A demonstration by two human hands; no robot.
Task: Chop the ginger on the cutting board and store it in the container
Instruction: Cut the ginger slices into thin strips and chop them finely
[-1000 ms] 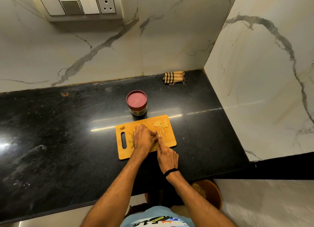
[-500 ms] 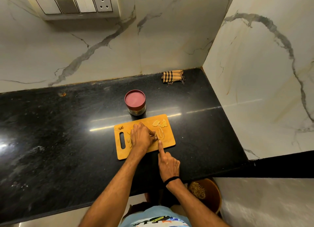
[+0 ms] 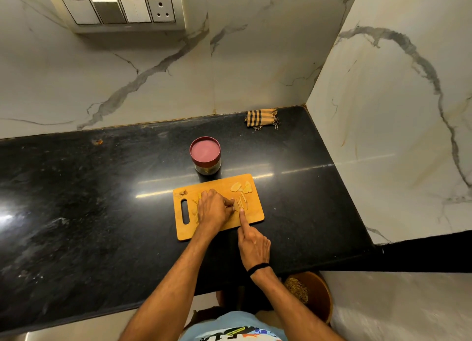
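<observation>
An orange wooden cutting board (image 3: 256, 214) lies on the black counter. My left hand (image 3: 213, 209) rests on it with fingers curled, pinning a piece of ginger that is mostly hidden beneath them. My right hand (image 3: 252, 243) grips a knife whose handle is hidden, with the index finger stretched forward along the thin blade (image 3: 239, 205) right beside the left fingertips. Thin ginger strips (image 3: 244, 202) lie to the right of the blade, and ginger slices (image 3: 241, 187) sit at the board's far right corner. The container (image 3: 205, 155), a small jar with its red lid on, stands just behind the board.
A folded checked cloth (image 3: 260, 118) lies at the back near the marble wall corner. A brown bin (image 3: 310, 293) with scraps stands on the floor below the counter's front edge. A switch panel (image 3: 120, 9) is on the back wall. Ginger scraps (image 3: 182, 193) lie by the board's handle slot.
My right hand drew back slightly toward me with the knife, index finger still on the blade. My left hand stayed on the ginger.
</observation>
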